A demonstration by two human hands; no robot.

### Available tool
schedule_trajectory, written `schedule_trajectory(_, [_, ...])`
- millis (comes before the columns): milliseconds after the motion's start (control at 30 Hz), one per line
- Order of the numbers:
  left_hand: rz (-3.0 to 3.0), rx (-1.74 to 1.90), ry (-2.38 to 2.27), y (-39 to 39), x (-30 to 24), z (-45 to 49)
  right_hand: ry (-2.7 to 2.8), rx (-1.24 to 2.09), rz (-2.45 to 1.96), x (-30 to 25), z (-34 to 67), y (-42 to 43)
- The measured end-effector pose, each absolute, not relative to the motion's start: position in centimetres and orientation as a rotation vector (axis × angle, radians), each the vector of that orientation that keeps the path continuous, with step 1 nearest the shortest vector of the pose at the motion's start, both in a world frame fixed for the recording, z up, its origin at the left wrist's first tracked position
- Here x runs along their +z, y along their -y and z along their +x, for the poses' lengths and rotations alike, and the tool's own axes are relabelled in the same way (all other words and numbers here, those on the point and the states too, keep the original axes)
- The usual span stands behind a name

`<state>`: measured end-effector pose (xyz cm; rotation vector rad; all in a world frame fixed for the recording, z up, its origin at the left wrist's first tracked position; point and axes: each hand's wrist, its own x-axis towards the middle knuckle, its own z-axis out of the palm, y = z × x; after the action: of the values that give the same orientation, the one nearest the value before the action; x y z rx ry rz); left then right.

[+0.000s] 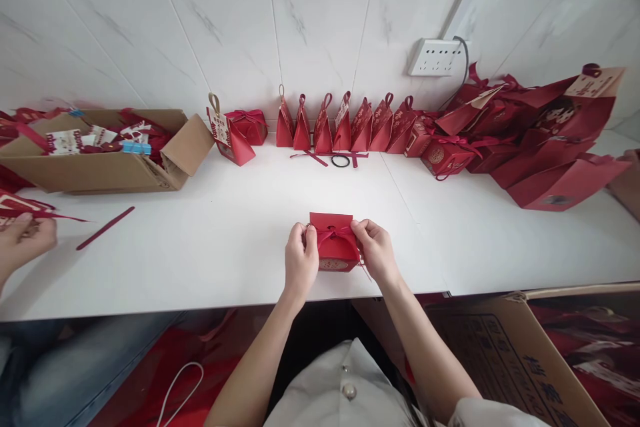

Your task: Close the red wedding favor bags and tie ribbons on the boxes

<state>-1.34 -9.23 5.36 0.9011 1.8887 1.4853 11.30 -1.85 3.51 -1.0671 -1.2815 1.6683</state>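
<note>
A small red gift box (338,264) with a round gold print sits near the front edge of the white table, its top flap standing up at the back. A red ribbon (334,233) is tied in a bow across it. On the box's left side, my left hand (302,255) is closed, thumb and fingers pinching one side of the bow. My right hand (375,247) pinches the ribbon's other side at the top right corner. Fingers partly hide both ribbon ends. A thin cord hangs beside the right fingers.
Several red triangular boxes (323,130) stand along the wall behind a black ring (341,161). Red boxes and bags (550,173) pile up at right. Left are a cardboard box (95,172) of tags, a loose ribbon strip (105,228) and another person's hand (27,237).
</note>
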Motion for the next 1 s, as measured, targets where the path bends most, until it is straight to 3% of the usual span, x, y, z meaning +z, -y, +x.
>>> schedule_trajectory(200, [0.939, 1.45, -1.762, 9.3, 5.1, -2.7, 1.549, 1.689, -0.874, 3.4, 14.0, 0.9])
schedule_trajectory(400, [0.986, 1.524, -1.756, 9.3, 5.0, -2.5, 2.197, 1.313, -0.85, 2.9, 15.1, 1.8])
schedule_trajectory(533, [1.216, 1.761, -1.756, 9.9, 5.7, -1.0, 2.12, 0.943, -0.784, 3.1, 14.8, 2.5])
schedule_trajectory(733, [2.054, 2.102, -1.583, 11.2, 8.0, 1.6, 1.872, 0.46, -0.618, 4.5, 15.7, 3.6])
schedule_trajectory(1000, [2.335, 2.092, -1.361, 11.8, 9.4, 4.0, 1.834, 0.242, -0.684, 7.0, 18.2, 4.8])
